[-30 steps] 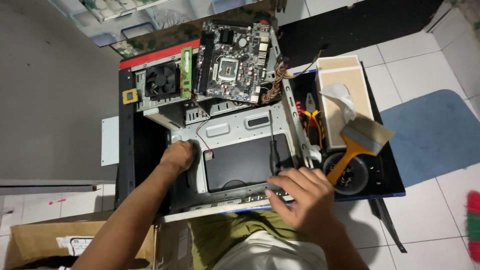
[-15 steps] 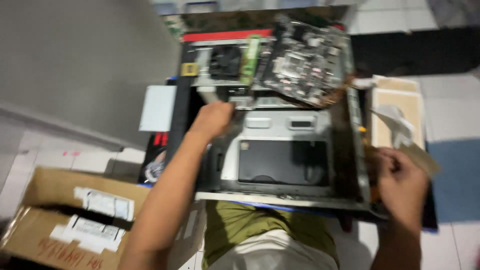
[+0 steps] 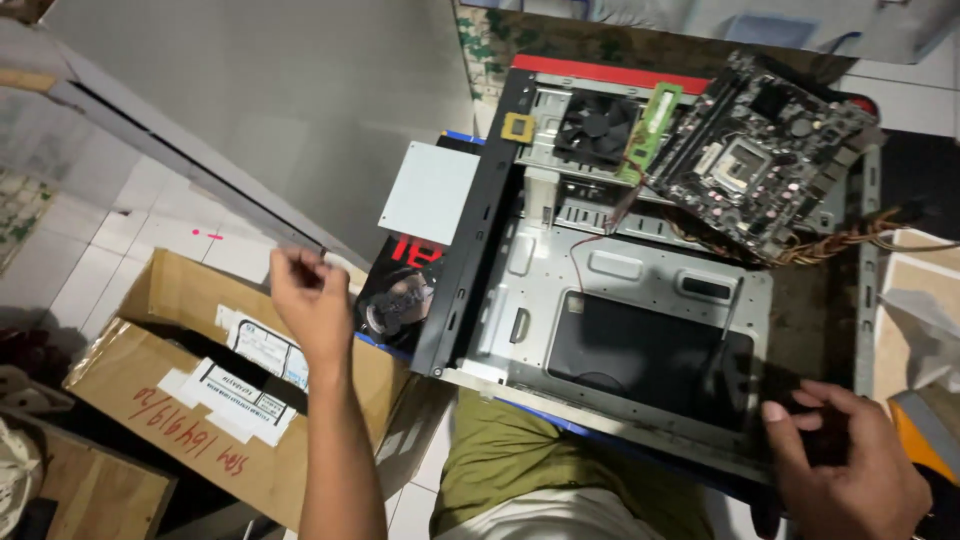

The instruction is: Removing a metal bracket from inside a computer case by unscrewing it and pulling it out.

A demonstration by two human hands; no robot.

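An open metal computer case [image 3: 640, 270] lies flat in front of me, its inside bare. A black motherboard [image 3: 770, 150] rests tilted on its far right corner, beside a black fan [image 3: 597, 128] and a green memory stick [image 3: 650, 125]. My left hand [image 3: 310, 295] hovers left of the case, above a cardboard box [image 3: 180, 400], with its fingertips pinched together; I cannot tell whether something small is between them. My right hand [image 3: 845, 465] lies flat on the case's near right corner, fingers spread and holding nothing.
A large grey side panel [image 3: 250, 110] leans at the upper left. A white plate [image 3: 430, 193] and a glossy black package [image 3: 400, 290] lie beside the case's left wall. At the right edge sit an orange brush handle [image 3: 915, 440] and a tan tray [image 3: 915, 290].
My left hand has left the case's inside and moved out left over the cardboard box. My right hand has come down onto the case's near right corner. The view has swung left.
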